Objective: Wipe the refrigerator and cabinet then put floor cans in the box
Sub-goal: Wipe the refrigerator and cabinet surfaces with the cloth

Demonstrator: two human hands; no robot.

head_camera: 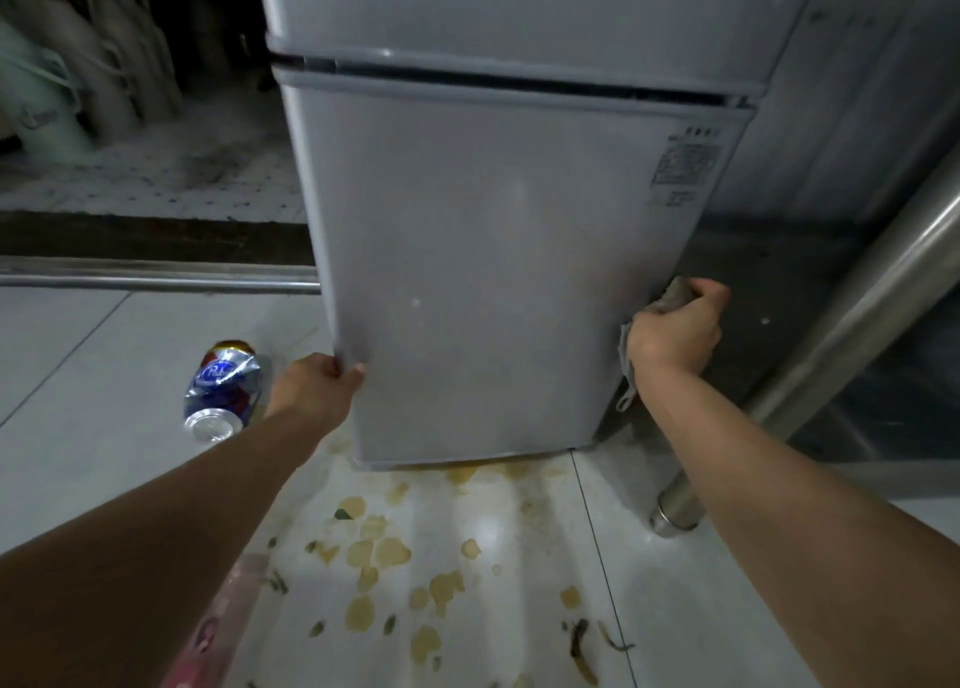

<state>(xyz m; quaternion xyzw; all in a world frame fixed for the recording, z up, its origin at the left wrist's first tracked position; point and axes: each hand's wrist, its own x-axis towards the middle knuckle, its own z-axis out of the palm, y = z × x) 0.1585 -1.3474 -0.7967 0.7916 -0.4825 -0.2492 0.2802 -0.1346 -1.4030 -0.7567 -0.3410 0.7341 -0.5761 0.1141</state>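
Your grey refrigerator [467, 272] stands upright dead ahead at 12 o'clock, its lower door facing you. Your right hand [675, 331] curls around a grey cloth [675, 295], pressing it against the door's right edge at 3 o'clock. Your left hand [322, 381] grips the door's lower left edge at 9 o'clock. Just left of that hand, a crushed blue can [221, 391] lies on the tiled floor [104, 365], long axis running from 12 to 6. Yellowish spill stains [374, 552] spread at 6 o'clock. A steel leg [810, 344] slants at 4 o'clock.
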